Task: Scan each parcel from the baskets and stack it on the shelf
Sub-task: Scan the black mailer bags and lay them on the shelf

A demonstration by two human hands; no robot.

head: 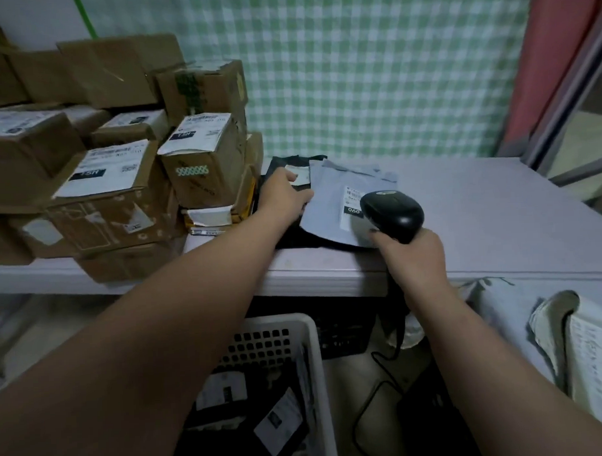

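**Scanner [393,212] pointing at a grey parcel [329,206] on the shelf [480,221]**

We are looking down along two bare forearms that are reaching forward to a pale shelf. The left hand [284,194] is lying palm down where the grey parcel is overlapping a black parcel [294,236]. Its fingers are stretching forward and its thumb is resting on the grey parcel's left edge. It is pressing rather than pinching.

The right hand [413,254] is curling tightly round the handle of the black scanner. It is holding the scanner's rounded head just over the white label [353,200] on the grey parcel.

We are counting two soft parcels on the shelf, one grey and one black, with the grey one lying on top. One scanner is showing, with one dark cable [364,406] trailing down to the floor.

On the left of the shelf, cardboard boxes [201,159] are sitting in a stack. We are counting at least eight, several with white labels.

Below the shelf edge, one white basket [310,347] is holding dark parcels. We are making out at least two labels inside, but the exact number is unclear. At the lower right, pale bags [587,354] are hanging or lying in a heap.
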